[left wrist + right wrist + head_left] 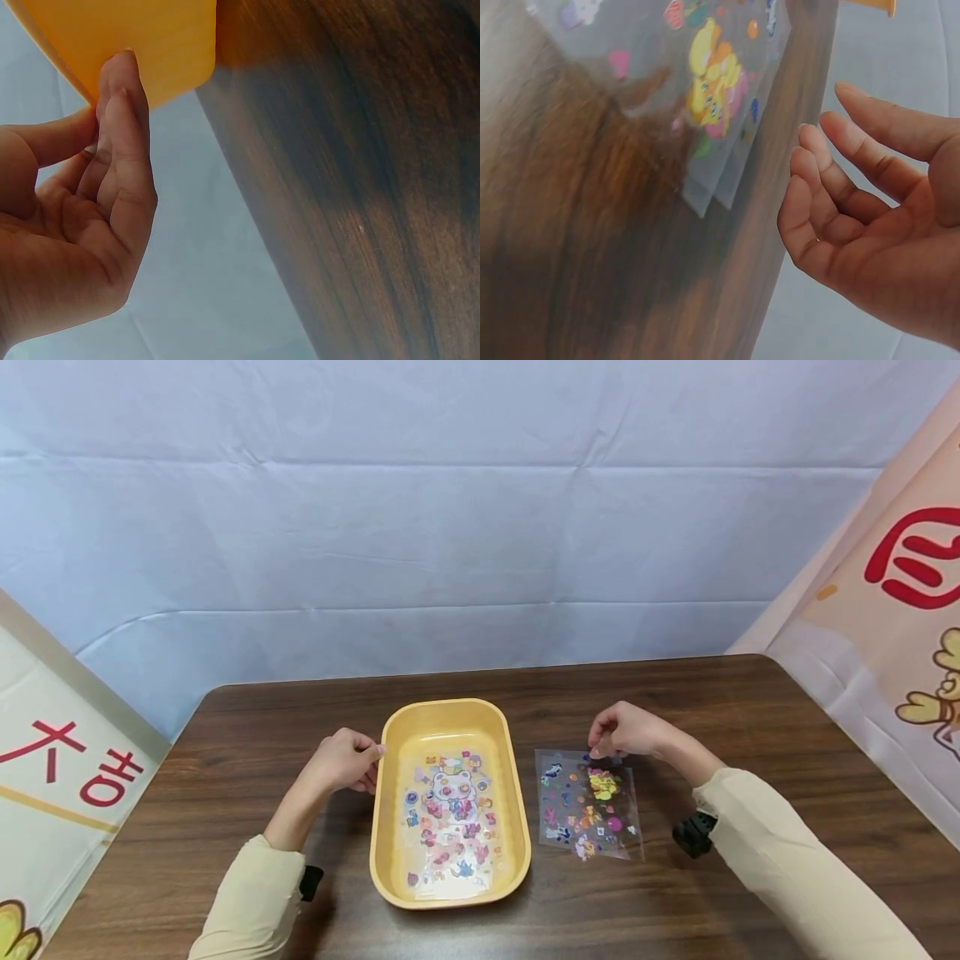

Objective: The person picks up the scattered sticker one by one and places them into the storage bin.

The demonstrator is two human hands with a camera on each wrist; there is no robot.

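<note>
A yellow tray [450, 724] stands on the table, with clear sheets of cartoon stickers [452, 843] lying in it, a white bear among the pictures. My left hand [347, 762] pinches the tray's left rim; in the left wrist view the thumb lies at the rim and the fingers against the outer wall. To the right of the tray lie transparent sticker sheets [588, 810], at least two overlapping, with a yellow pony figure. Over their far edge hovers my right hand [626, 729]. The right wrist view shows its fingers loosely bent, apart from the sheets [720, 82], holding nothing.
Beneath everything is a dark wooden table [675, 685] with rounded far corners. A pale cloth [450, 543] hangs behind it. Printed banners with red characters flank it at the left [60, 768] and right [885, 635]. Each wrist wears a black device [693, 833].
</note>
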